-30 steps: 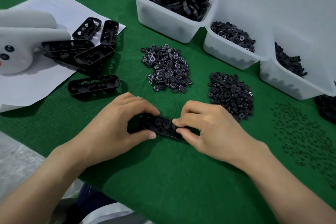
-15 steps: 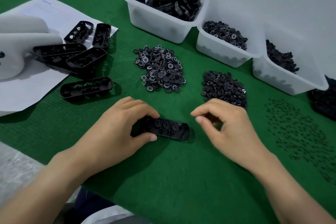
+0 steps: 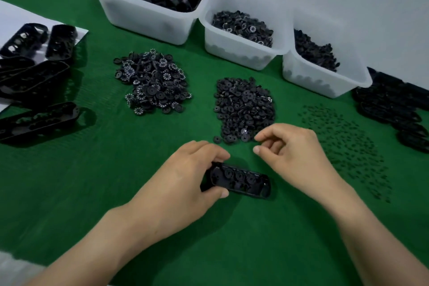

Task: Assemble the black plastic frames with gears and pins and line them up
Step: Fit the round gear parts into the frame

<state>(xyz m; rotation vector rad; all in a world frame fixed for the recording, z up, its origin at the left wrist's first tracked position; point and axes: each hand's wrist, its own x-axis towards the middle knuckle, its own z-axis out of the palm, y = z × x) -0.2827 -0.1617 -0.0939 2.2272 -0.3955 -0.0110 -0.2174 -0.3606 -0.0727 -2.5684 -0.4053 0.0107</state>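
Frame (image 3: 241,180): lies crosswise, left hand (image 3: 185,176) gripping its left end. Gear pile (image 3: 243,107): just beyond right hand (image 3: 294,153), fingers parted, empty.

The left hand (image 3: 185,179) and right hand (image 3: 294,155) are bare, with short nails, on bare forearms.

Held frame (image 3: 241,180): left end hidden under the fingers of the left hand (image 3: 183,183).
Left-side frames (image 3: 39,121): blurred, cropped by the picture's left edge.
Largest bin (image 3: 139,14): top cut by upper edge.
Pins (image 3: 348,144): too small to separate.
Right-edge stack (image 3: 390,100): dark, outlines merged, cropped.
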